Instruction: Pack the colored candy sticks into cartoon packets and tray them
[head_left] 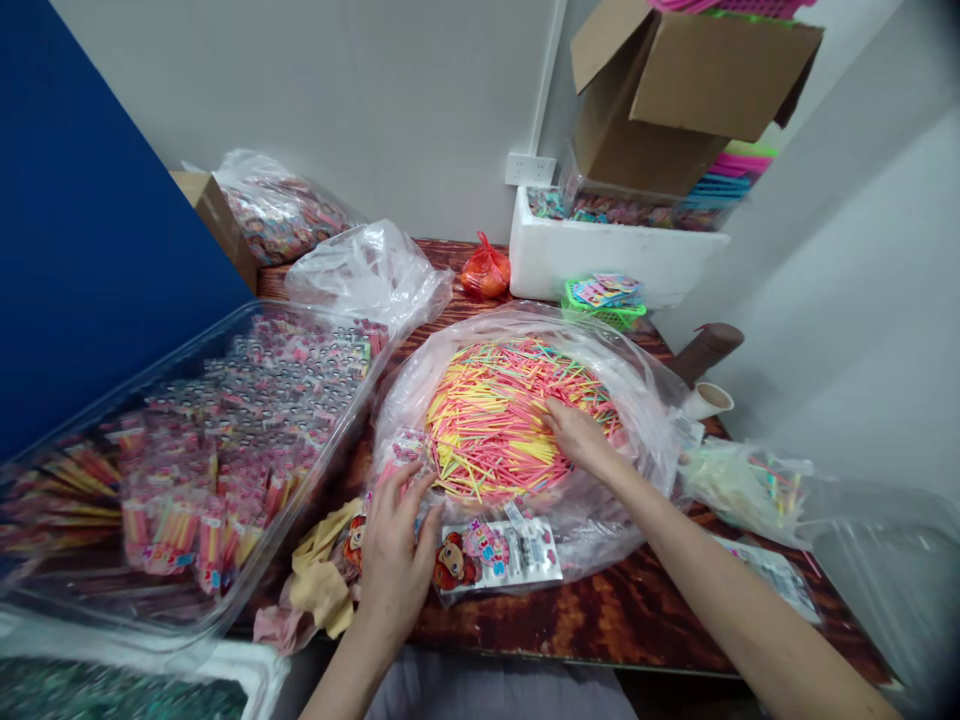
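Note:
A heap of thin sticks [495, 400], mostly pink and yellow with some green, lies in a large clear plastic bag [645, 430] with its mouth spread wide. My right hand [581, 437] reaches in from the right, fingers stretched onto the sticks; some fingertips are hidden. At the near left edge of the bag is my left hand [397, 545], open with fingers spread. Its fingertips meet a small pink printed packet [403, 452]. Flat beside that hand lies a silver printed pouch [502, 555] with a cartoon figure, partly covered by the hand.
To the left, a clear tray [300, 510] holds many filled packets. A yellow crumpled cloth-like piece [326, 565] lies near it. Behind stand a red bag [486, 270], a green basket [611, 310] and a white foam box [622, 255]. A paper cup [707, 401] is at right.

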